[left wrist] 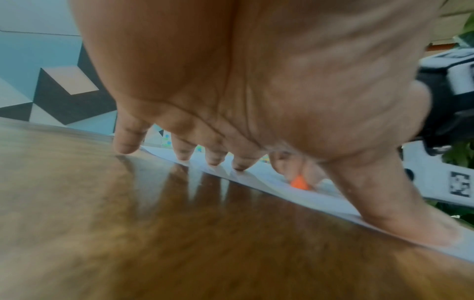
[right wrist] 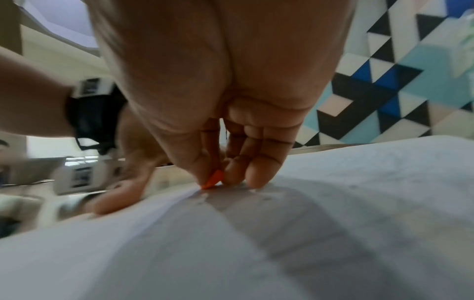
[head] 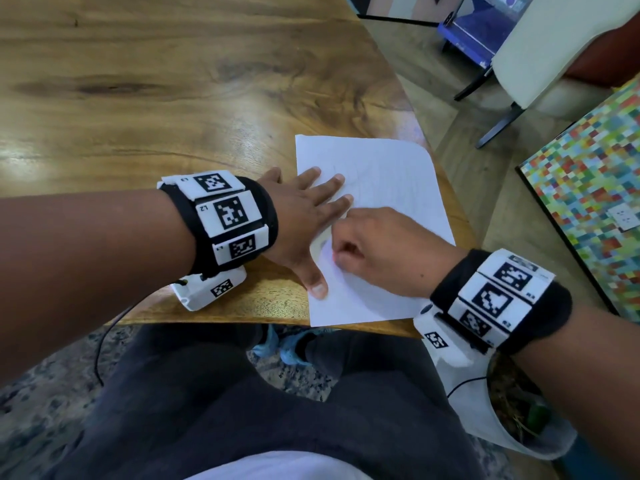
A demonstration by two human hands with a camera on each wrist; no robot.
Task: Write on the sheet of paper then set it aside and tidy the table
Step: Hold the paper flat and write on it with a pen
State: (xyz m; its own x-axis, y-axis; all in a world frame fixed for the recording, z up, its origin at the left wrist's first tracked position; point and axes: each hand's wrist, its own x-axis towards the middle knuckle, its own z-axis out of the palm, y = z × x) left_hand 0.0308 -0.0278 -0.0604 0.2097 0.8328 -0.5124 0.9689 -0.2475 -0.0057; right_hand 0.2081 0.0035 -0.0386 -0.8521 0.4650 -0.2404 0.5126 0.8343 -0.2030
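A white sheet of paper lies at the near right corner of the wooden table. My left hand rests flat on the sheet's left edge, fingers spread and straight, thumb pressing near the front. My right hand is curled just to the right of it. In the right wrist view its thumb and fingers pinch a small orange writing tip that touches the paper. The same orange tip shows past the left thumb; the rest of the tool is hidden in the fist.
The paper's right side reaches the table's right edge, and its front end overhangs the near edge. A pale chair and a colourful patchwork panel stand to the right on the floor. A potted plant sits below my right wrist.
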